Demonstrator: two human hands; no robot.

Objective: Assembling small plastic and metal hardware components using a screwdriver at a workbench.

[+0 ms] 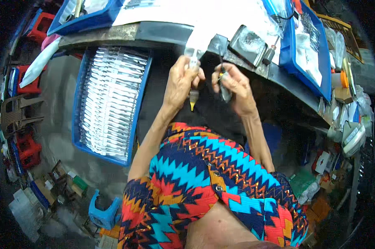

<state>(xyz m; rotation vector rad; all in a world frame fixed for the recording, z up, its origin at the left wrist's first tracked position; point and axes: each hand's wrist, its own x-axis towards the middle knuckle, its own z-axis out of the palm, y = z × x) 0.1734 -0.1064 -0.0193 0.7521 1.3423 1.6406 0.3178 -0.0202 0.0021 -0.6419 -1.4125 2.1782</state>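
Observation:
My left hand (180,85) is closed around a slim object with a pale, translucent top (193,62). A yellow tapered tip (192,103) pokes out below the same fingers; whether both ends are one piece, I cannot tell. To its right, my right hand (237,85) grips a dark tool with a thin shaft (221,56) pointing up toward the table. Its greyish lower end (225,95) shows under the palm, and a bit of yellow-green shows between the fingers. Both hands are over my dark lap, just short of the table edge (164,32).
At left, a blue tray (76,120) holds many rows of slender silvery-white pieces. A screwdriver (269,54) lies by a dark block (247,43) on the table. Another blue tray (284,62) stands at right. A blue stool (104,213) and red stools (29,151) occupy the floor.

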